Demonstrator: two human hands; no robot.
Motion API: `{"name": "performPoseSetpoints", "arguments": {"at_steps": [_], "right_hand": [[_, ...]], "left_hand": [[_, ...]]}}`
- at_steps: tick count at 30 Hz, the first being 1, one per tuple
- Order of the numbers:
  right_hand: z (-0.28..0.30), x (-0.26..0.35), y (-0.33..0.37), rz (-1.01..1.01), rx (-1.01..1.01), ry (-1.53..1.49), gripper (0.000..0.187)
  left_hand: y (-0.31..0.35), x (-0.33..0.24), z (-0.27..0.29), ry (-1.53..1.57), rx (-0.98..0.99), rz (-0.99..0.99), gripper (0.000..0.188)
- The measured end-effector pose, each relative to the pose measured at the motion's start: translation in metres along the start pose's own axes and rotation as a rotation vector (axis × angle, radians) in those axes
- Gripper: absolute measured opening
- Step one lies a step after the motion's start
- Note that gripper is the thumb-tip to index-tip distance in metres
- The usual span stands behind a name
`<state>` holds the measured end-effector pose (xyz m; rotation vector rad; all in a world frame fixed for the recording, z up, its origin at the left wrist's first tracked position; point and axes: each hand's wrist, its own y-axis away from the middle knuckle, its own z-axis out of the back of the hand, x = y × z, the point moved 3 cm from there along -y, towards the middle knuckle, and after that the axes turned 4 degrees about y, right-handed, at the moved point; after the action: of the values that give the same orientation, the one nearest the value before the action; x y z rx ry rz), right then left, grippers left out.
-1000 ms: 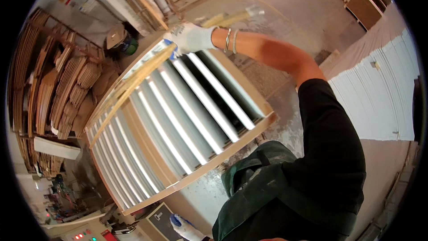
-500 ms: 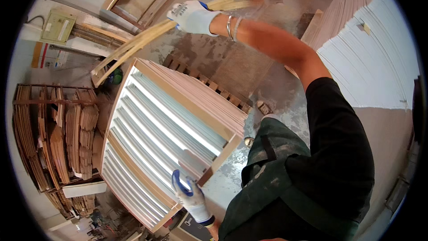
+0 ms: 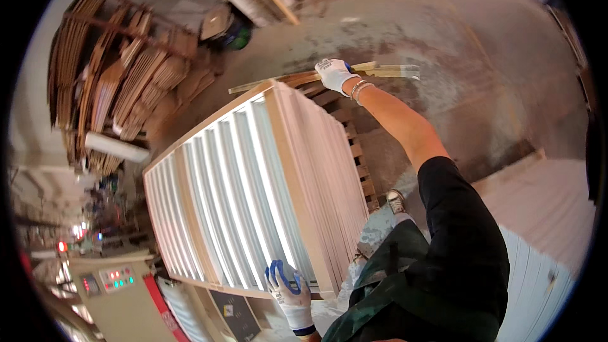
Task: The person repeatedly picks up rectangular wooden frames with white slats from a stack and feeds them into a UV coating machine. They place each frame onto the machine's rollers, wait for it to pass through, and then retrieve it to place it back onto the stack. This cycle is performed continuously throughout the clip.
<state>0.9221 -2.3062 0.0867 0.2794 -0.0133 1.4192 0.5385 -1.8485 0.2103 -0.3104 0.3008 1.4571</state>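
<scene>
My right hand (image 3: pixel 335 77), in a white glove with blue on it, is stretched out far ahead and closed around a bundle of thin wooden strips (image 3: pixel 389 71). The strips run left behind the far corner of a tall stack of louvred panels (image 3: pixel 228 171), white slats in tan frames. The near part of the stack's top is where my left hand (image 3: pixel 290 291) is, in a matching glove with its fingers spread. It holds nothing; whether it presses on the frame I cannot tell.
A wooden pallet (image 3: pixel 360 158) shows under the stack. Bundled flat boards fill a rack (image 3: pixel 120 69) at the left. A control cabinet (image 3: pixel 111 291) with lit buttons stands at the lower left. Another pale stack (image 3: pixel 538 266) is at the lower right. A bin (image 3: pixel 234 35) stands beyond.
The view has turned, so the stack and rack look rotated. My right hand has carried the strips down, to beyond the stack's far corner. My left hand stays by the near edge, fingers spread.
</scene>
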Motion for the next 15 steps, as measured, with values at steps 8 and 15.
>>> {"name": "performPoseSetpoints", "arguments": {"at_steps": [8,15], "right_hand": [[-0.038,0.057,-0.107,0.285,-0.038,-0.056,0.031],[-0.061,-0.047,-0.077,0.135,-0.222,-0.592,0.057]], "left_hand": [[-0.012,-0.021,0.003,-0.072,0.015,0.064,0.053],[-0.012,-0.004,0.025,0.036,0.021,-0.034,0.058]]}}
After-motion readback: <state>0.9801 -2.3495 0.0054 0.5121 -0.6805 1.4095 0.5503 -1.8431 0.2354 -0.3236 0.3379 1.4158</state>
